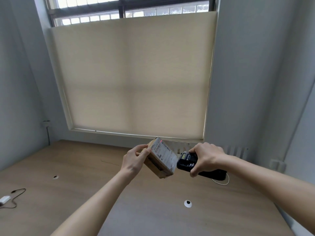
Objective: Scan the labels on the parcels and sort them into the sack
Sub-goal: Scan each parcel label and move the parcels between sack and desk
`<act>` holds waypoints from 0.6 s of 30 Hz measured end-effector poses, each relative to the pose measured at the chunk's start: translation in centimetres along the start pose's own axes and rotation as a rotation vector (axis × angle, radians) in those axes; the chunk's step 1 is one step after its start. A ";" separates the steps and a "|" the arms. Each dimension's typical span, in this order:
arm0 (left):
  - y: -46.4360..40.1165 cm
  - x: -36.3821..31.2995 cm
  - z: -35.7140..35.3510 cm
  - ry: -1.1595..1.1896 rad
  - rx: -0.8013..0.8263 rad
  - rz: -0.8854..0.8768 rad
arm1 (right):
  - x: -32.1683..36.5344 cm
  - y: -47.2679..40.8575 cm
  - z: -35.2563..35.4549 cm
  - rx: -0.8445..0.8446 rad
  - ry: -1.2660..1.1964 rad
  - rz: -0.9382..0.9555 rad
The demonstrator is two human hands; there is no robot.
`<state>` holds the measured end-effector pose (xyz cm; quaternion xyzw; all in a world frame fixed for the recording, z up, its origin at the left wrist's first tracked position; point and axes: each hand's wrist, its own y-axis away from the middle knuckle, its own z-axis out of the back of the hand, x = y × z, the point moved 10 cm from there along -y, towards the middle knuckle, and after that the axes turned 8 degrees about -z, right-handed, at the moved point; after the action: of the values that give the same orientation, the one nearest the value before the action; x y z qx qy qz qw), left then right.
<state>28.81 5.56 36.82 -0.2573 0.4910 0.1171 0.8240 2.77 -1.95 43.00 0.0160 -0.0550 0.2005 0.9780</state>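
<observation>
I see the left hand (134, 159) gripping a small cardboard parcel (160, 159) by its left side, thumb on the upper edge and fingers curled round the face turned away from me, so the box is held tilted above the desk (153, 210). Its white label (163, 152) faces up and to the right, toward the right hand (206, 159). That hand is wrapped round a black handheld scanner (189, 161), whose head sits just beside the parcel's right edge (a small red spot shows at the label's top corner). Well to the left of the left hand, a white adapter (4, 199) with a dark cable lies on the desk. A white grommet (188, 203) sits below, between my forearms.
</observation>
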 end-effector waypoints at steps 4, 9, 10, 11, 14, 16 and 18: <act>0.4 0.1 0.6 -0.008 -0.020 0.000 | 0.5 -0.3 0.0 -0.008 0.011 0.026; 0.9 0.6 1.5 -0.015 -0.048 0.018 | 1.4 -0.8 -0.3 -0.010 -0.005 0.051; 1.1 0.8 1.8 -0.008 -0.056 0.021 | 1.6 -0.8 -0.4 -0.008 -0.015 0.058; 1.3 1.0 2.2 0.003 -0.066 0.028 | 1.9 -1.0 -0.6 -0.001 -0.030 0.063; 2.1 1.9 3.9 0.050 -0.113 0.060 | 3.0 -1.8 -1.9 0.060 -0.135 0.066; 2.9 2.5 5.4 0.162 -0.165 0.096 | 4.7 -2.5 -3.0 0.133 -0.283 0.095; 4.1 3.5 7.0 0.308 -0.196 0.149 | 7.5 -2.8 -4.1 0.208 -0.444 0.133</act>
<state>34.00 12.56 35.21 -0.3141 0.6150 0.1841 0.6995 11.12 -1.33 39.72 0.1568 -0.2486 0.2606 0.9196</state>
